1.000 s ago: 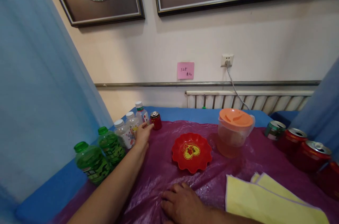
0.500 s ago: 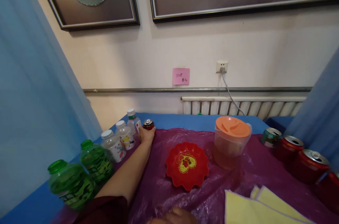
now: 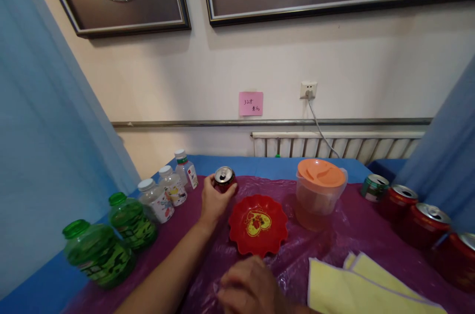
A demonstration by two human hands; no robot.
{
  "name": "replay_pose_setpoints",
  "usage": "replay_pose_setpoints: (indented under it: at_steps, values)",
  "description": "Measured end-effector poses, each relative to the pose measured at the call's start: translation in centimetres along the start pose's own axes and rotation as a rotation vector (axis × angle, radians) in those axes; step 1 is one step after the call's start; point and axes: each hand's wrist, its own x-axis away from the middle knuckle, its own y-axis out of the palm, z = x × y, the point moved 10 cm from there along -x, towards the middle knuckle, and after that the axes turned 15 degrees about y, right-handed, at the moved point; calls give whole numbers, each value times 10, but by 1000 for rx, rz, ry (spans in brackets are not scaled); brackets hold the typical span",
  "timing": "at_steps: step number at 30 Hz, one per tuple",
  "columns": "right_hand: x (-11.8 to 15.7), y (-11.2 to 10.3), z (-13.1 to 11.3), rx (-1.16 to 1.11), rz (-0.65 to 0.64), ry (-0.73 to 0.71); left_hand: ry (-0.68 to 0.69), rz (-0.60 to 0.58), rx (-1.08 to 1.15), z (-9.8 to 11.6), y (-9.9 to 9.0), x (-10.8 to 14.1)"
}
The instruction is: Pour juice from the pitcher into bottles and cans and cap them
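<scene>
My left hand is wrapped round a dark red drink can, which has its opened top facing up and a little toward me. The can is just behind and left of a red scalloped plate with a yellow heart print. Low in front of the plate is my right hand, blurred, its fingers curled; whether anything is in them is hidden. A pitcher with an orange lid and some liquid inside stands to the right of the plate.
Clear white-capped bottles and green bottles line the left side. At the right are a green can and several red cans. Folded yellow cloths lie at front right on the purple plastic sheet.
My left hand has brought the can rightward and nearer, away from the clear bottles toward the plate. My right hand has risen further into view.
</scene>
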Motion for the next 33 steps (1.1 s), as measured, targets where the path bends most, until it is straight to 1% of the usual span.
replay_pose_setpoints:
  at_steps: [1, 2, 4, 5, 7, 8, 11, 13, 15, 17, 20, 23, 25, 27, 30, 33]
  values:
    - [-11, -25, 7, -31, 101, 124, 70, -32, 25, 18, 2, 12]
    - [-21, -45, 17, -41, 169, 260, 138, -70, 45, 36, 5, 25]
    - [-35, -75, 26, -40, 262, 394, 236, -117, 56, 65, 6, 46]
    - [-41, -85, 30, -39, 290, 437, 272, -142, 53, 77, 6, 55]
    - [-48, -96, 40, -51, 334, 507, 335, -193, 28, 95, 9, 67]
    - [-50, -98, 47, -64, 342, 551, 368, -213, 10, 103, 10, 71]
    - [-49, -95, 68, -122, 355, 676, 471, -238, -57, 121, 14, 78]
    - [-48, -93, 79, -162, 367, 725, 522, -241, -86, 127, 18, 82]
    - [-46, -93, 87, -192, 380, 758, 539, -252, -89, 127, 23, 86]
    - [-47, -93, 93, -208, 374, 773, 525, -282, -70, 122, 28, 90]
    - [-49, -96, 98, -218, 348, 739, 491, -364, 13, 115, 33, 94]
    - [-50, -99, 102, -222, 315, 688, 449, -467, 209, 108, 33, 96]
    - [-49, -99, 104, -219, 277, 655, 376, -536, 367, 99, 34, 95]
    - [-49, -96, 104, -215, 223, 621, 286, -579, 477, 86, 36, 94]
    - [-48, -91, 103, -220, 158, 596, 221, -642, 528, 70, 39, 94]
    - [-48, -84, 100, -237, 97, 577, 236, -725, 506, 65, 44, 99]
